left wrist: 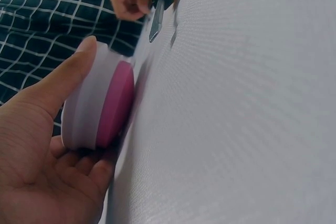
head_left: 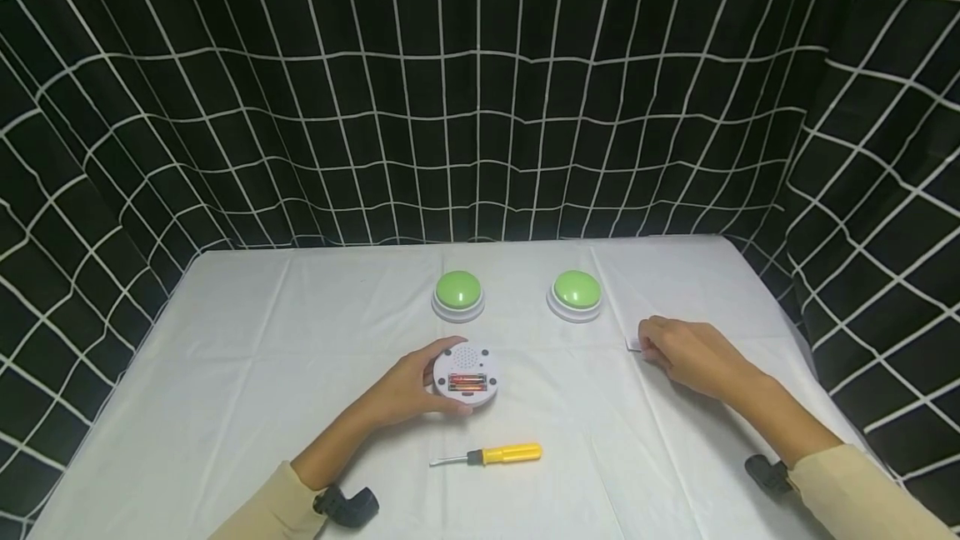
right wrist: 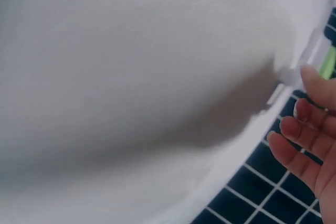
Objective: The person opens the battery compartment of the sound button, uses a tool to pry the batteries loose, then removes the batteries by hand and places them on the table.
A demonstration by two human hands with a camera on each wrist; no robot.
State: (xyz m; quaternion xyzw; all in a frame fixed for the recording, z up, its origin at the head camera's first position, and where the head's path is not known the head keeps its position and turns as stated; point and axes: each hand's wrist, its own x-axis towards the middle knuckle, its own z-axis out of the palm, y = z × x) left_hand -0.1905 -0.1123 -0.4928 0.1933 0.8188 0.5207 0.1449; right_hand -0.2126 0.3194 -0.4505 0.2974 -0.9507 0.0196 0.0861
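Observation:
My left hand (head_left: 408,382) grips a round white push-button buzzer (head_left: 442,365) by its sides, thumb at the near edge. Its underside faces up, showing a speaker grille, dark feet and two batteries (head_left: 467,382) in an uncovered compartment. The pink dome (left wrist: 118,103) faces down against the cloth in the left wrist view. Off to the right, my right hand (head_left: 693,357) pinches a small white piece (right wrist: 289,77) low at the tabletop, its fingers curled. Most of that piece is hidden by the hand in the head view.
A yellow-handled screwdriver (head_left: 510,453) lies in front of the buzzer, blade pointing left. Two green-domed buzzers (head_left: 458,290) stand dome up farther back. The table has a creased white cloth (head_left: 300,315); a black curtain with a white grid (head_left: 480,90) hangs behind and at both sides.

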